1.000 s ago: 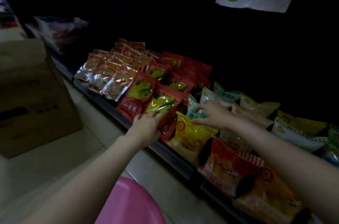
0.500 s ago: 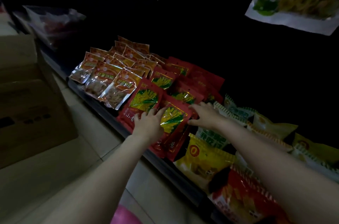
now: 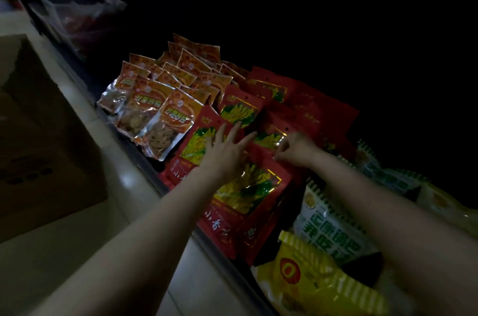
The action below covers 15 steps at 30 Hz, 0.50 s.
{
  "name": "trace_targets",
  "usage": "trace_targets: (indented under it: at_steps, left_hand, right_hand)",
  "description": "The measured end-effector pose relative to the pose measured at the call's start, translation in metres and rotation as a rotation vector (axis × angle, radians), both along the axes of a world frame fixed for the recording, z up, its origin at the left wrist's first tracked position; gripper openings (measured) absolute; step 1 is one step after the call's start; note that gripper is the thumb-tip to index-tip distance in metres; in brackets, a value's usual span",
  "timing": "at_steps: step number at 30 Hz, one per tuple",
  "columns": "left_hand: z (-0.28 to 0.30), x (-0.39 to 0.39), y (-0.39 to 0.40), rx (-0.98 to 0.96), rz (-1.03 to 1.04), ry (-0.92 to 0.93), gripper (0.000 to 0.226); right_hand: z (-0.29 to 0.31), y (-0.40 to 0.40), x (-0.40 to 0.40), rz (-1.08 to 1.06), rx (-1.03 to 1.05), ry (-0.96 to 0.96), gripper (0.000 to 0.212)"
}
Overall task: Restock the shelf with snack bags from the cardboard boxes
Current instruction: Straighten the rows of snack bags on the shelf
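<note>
Head view: left hand (image 3: 224,153) lies flat with fingers spread on the red snack bags (image 3: 248,186), likely pressing the leaning row down so it stays in place. Right hand (image 3: 294,148) has curled fingers pinching a red bag's top edge, probably to straighten it. Bags fill the low shelf (image 3: 144,160); cardboard box (image 3: 44,134) sits on the floor at left, well apart.

two hands over the shelf, left hand (image 3: 224,153) and right hand (image 3: 294,148). one cardboard box (image 3: 38,139) on the floor at the left. red snack bags (image 3: 240,201), at least six showing, more tucked behind in the dark. orange bags with clear windows (image 3: 165,121), three across the front row and roughly ten stacked behind, hard to count exactly. one yellow bag (image 3: 310,287) up front, one green-and-white bag (image 3: 333,227) beside it.
</note>
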<state>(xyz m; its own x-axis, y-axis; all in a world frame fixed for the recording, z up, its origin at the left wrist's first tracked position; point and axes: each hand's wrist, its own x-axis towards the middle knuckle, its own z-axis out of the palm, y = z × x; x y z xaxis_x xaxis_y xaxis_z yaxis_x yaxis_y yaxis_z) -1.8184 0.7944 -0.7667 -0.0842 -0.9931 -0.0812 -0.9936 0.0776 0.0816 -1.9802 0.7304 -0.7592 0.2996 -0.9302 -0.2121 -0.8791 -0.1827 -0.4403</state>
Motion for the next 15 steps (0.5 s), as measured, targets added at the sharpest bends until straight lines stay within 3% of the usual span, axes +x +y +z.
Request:
trace_targets:
  at_steps: [4,10,15]
  left_hand:
    - [0.001,-0.015,-0.037,0.071,-0.116,-0.115,0.06]
    - [-0.013,0.009,-0.029,0.041,-0.114,-0.036,0.038]
    - [-0.009,0.029,-0.034,-0.068,-0.093,0.112,0.03]
  right_hand:
    - [0.007,-0.002,-0.016,0.048,-0.005,-0.055,0.02]
    - [0.005,-0.006,-0.003,0.11,0.048,0.052,0.055]
    - [0.01,-0.022,0.031,0.136,0.061,0.195,0.037]
